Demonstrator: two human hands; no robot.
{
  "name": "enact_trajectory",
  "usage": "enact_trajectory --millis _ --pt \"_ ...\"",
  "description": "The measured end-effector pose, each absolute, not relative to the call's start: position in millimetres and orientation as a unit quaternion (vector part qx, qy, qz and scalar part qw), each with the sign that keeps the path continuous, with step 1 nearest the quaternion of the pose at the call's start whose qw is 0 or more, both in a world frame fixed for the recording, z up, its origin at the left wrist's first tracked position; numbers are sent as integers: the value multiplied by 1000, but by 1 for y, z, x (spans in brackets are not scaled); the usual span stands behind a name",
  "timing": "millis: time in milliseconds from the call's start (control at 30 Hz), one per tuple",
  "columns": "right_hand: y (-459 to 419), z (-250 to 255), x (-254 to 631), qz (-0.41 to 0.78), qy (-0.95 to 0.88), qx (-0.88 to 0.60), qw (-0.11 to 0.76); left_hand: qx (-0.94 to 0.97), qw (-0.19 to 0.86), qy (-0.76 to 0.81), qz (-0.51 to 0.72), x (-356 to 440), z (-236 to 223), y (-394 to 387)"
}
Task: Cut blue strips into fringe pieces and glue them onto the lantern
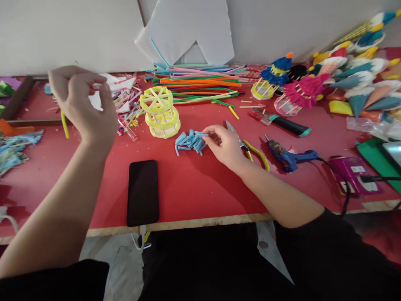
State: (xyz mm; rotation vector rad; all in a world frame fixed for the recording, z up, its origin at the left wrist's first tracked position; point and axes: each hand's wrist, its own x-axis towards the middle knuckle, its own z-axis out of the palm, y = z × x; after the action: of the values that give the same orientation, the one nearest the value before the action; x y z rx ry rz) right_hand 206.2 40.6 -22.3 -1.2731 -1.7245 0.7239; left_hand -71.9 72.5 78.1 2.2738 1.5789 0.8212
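Note:
My right hand (pixel 227 146) is at a small pile of short light-blue pipe cleaner pieces (pixel 189 142), thumb and forefinger pinched on one blue piece (pixel 201 134). Raised over the left side of the table is my left hand (pixel 83 102), its fingers curled and the thumb tip close to the forefinger tip. Whatever may sit in that pinch is too small to make out. Between the hands stands a two-tier yellow frame (pixel 160 112) with thin sticks joining its rings.
A black phone (pixel 143 193) lies near the front edge. Pliers (pixel 255 152), a glue gun (pixel 286 155) and a cutter knife (pixel 290 124) lie on the right. Coloured pipe cleaners (pixel 200 83) are bundled at the back. Small decorated figures (pixel 277 73) stand back right.

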Motion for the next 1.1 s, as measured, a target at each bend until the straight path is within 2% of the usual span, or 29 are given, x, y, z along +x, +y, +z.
enact_trajectory --millis 233,367,567,667,767,900,1100 --pt "45 -27 210 248 -737 -472 415 830 76 499 237 22 32 24" --pt "45 -28 212 197 -764 -470 396 846 50 504 166 23 9 20" --pt "41 -32 210 178 -794 -470 343 843 40 514 153 14 0 18" --pt "42 -31 208 170 -838 -432 287 833 91 524 154 11 -1 21" --pt "46 -31 209 183 -849 -410 280 807 185 527 194 9 -4 27" --pt "49 -30 210 222 -809 -432 333 732 321 517 305 8 -10 36" --pt "45 -25 207 249 -721 -472 443 655 439 469 399 10 -18 47"
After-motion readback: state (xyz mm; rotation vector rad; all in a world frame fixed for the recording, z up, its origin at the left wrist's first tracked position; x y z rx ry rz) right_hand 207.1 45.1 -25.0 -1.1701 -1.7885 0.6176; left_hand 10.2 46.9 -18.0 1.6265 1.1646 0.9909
